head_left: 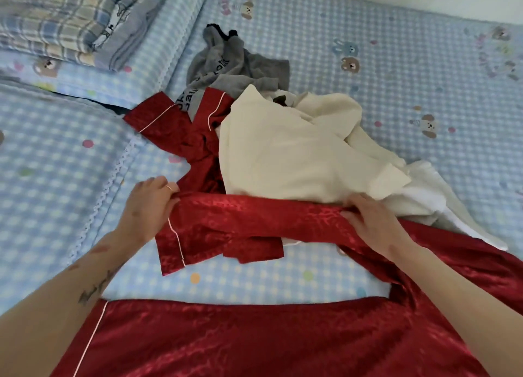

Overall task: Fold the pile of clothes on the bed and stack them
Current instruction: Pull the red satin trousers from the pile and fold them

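Note:
A shiny red satin garment [254,340] with thin white piping spreads across the near part of the bed. Its upper part is pulled into a band between my hands. My left hand [150,206] pinches the band's left end, and my right hand [373,223] grips its right end. Behind them lies the pile: another red satin piece [181,130], a cream garment [285,150], a white cloth [424,195] and a grey garment [226,62] with dark lettering, farthest away.
The bed [396,73] is covered by a blue checked sheet with cartoon animals. Folded plaid bedding [70,19] is stacked at the far left. A dark gap [113,107] separates two mattress sections on the left.

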Demonstrator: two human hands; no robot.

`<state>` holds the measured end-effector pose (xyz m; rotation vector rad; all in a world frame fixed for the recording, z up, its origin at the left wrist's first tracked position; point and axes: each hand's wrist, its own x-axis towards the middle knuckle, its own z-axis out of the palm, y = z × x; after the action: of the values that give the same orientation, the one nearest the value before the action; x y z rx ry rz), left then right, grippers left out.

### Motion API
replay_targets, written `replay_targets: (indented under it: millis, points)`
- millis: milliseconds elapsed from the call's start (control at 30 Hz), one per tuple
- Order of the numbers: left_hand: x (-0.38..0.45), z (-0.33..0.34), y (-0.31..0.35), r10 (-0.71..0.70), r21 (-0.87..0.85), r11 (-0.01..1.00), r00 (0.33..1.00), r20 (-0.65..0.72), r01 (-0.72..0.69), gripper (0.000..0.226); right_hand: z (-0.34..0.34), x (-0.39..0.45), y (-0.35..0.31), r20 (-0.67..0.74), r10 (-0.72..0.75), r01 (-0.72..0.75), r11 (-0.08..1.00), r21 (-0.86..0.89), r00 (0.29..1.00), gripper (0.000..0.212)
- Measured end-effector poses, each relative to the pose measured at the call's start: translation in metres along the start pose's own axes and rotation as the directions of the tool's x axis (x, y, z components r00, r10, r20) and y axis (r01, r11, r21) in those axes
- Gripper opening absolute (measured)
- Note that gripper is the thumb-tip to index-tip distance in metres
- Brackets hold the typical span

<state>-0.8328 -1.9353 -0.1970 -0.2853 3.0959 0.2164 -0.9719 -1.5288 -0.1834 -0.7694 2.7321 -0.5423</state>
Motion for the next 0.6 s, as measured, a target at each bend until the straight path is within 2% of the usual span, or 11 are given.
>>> replay_targets:
  millis: [67,100,200,267,333,400,433,467,533,600]
  points:
    - [-0.016,-0.033,-0.016,0.025,-0.010,1.000,0.964,-0.266,-0.028,0.008,-0.026,-0.026,-0.022,-0.094,-0.099,0.103,0.994,0.035,0.991,0.007]
    - [-0.029,-0.048,-0.024,0.040,-0.010,0.999,0.934,-0.354,-0.046,0.010,-0.039,-0.044,-0.036,-0.103,-0.146,0.153,0.987,0.054,0.984,0.009]
    - [-0.089,-0.075,-0.041,0.109,0.009,0.993,0.892,-0.439,-0.117,0.018,-0.058,-0.101,-0.073,0.005,-0.217,0.214,0.965,0.149,0.976,0.013]
    - [-0.143,-0.070,-0.047,0.141,0.030,0.990,0.919,-0.369,-0.140,0.020,-0.051,-0.132,-0.089,0.071,-0.262,0.246,0.953,0.178,0.963,0.012]
    - [-0.195,-0.048,-0.054,0.157,0.047,0.988,0.962,-0.223,-0.150,0.023,-0.029,-0.157,-0.098,0.109,-0.314,0.289,0.938,0.192,0.943,0.010]
    - [-0.240,-0.016,-0.059,0.165,0.078,0.984,0.985,-0.038,-0.162,0.034,0.003,-0.174,-0.104,0.170,-0.349,0.331,0.936,0.122,0.922,0.038]
    - [-0.260,0.002,-0.061,0.178,0.079,0.980,0.982,0.070,-0.183,0.047,0.023,-0.183,-0.104,0.214,-0.358,0.352,0.934,0.068,0.909,0.053]
    - [-0.277,0.019,-0.060,0.180,0.080,0.977,0.967,0.181,-0.196,0.058,0.042,-0.190,-0.103,0.248,-0.369,0.376,0.926,0.018,0.896,0.053]
    - [-0.301,0.046,-0.055,0.134,0.110,0.978,0.937,0.322,-0.178,0.062,0.069,-0.200,-0.102,0.323,-0.377,0.400,0.916,-0.007,0.868,0.020]
    - [-0.316,0.057,-0.051,0.134,0.155,0.969,0.936,0.326,-0.193,0.043,0.089,-0.209,-0.101,0.408,-0.326,0.356,0.934,0.001,0.853,0.037]
